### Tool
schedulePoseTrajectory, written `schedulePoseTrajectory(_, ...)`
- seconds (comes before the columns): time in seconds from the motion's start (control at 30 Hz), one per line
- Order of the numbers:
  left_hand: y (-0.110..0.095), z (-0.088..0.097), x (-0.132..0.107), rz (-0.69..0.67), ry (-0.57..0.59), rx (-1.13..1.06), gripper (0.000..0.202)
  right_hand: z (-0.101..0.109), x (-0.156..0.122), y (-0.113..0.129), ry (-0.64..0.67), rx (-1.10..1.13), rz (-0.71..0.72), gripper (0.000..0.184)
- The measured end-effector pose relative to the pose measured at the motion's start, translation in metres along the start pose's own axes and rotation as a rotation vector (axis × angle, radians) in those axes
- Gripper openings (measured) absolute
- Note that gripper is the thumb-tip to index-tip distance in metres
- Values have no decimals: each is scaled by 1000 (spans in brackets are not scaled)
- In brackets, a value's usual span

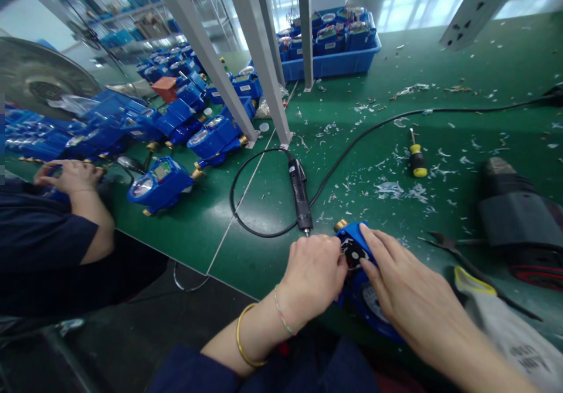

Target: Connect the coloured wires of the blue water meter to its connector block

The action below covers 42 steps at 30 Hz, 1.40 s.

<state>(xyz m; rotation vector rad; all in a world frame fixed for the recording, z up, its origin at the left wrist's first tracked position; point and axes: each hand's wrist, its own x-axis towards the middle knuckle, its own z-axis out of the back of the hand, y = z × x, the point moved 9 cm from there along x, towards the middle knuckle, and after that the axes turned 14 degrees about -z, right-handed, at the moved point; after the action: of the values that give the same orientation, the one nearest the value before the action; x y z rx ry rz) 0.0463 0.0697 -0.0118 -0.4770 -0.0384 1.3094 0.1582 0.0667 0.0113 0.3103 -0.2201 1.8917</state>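
Observation:
In front of me on the green bench is a blue water meter (372, 302) with a round dial, a brass fitting and an opened housing showing black parts inside. My left hand (314, 273) is at the left side of that housing, its fingers curled in a pinch. Whatever is between those fingertips is hidden. My right hand (404, 287) grips the meter from the right, fingers along the blue housing and thumb by the black inner parts. A black electric screwdriver (300, 196) lies just beyond my left hand, its tip pointing toward me.
A yellow-black screwdriver (417, 159), pliers (457, 252) and a heat gun (514, 211) lie to the right. Plastic scraps litter the bench (352, 170). Behind metal posts stands a blue crate (334, 67) of meters. A co-worker's hand (73, 176) is at left, near more meters (160, 185).

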Motion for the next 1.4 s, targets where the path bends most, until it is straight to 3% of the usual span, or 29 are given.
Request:
schedulePoseTrajectory(0.27, 15, -3, 9, -95, -39, -484, 13, 6, 2, 1, -14, 65, -2, 46)
schedulePoseTrajectory(0.47, 22, -18, -1, -121, 55, -898, 17, 3, 5, -5, -5, 77, 7, 46)
schedulePoseTrajectory(0.7, 27, -9, -13, -113, 47, -741, 29, 0, 1, -3, 8, 92, -2, 47)
schedulePoseTrajectory(0.8, 30, -13, -12, -41, -29, -690, 38, -3, 0, -1, 25, 87, -5, 49)
schedulePoseTrajectory(0.97, 30, -21, -11, -10, -165, -853, 21, -3, 0, -3, 19, 74, -8, 48)
schedulePoseTrajectory(1.07, 30, -12, -20, -88, -259, -893, 21, -2, 1, -5, 31, 57, -32, 48)
schedulePoseTrajectory(1.2, 23, 7, -37, -304, -367, -744, 21, -7, -1, -7, 81, 72, -69, 50)
schedulePoseTrajectory(1.27, 22, 9, -42, -348, -380, -692, 24, -8, -1, -8, 86, 83, -89, 50)
schedulePoseTrajectory(1.33, 28, 9, -42, -305, -389, -647, 33, -9, -2, -9, 95, 79, -96, 52)
schedulePoseTrajectory(1.4, 39, 12, -40, -176, -455, -539, 39, -11, -3, -8, 109, 70, -93, 52)
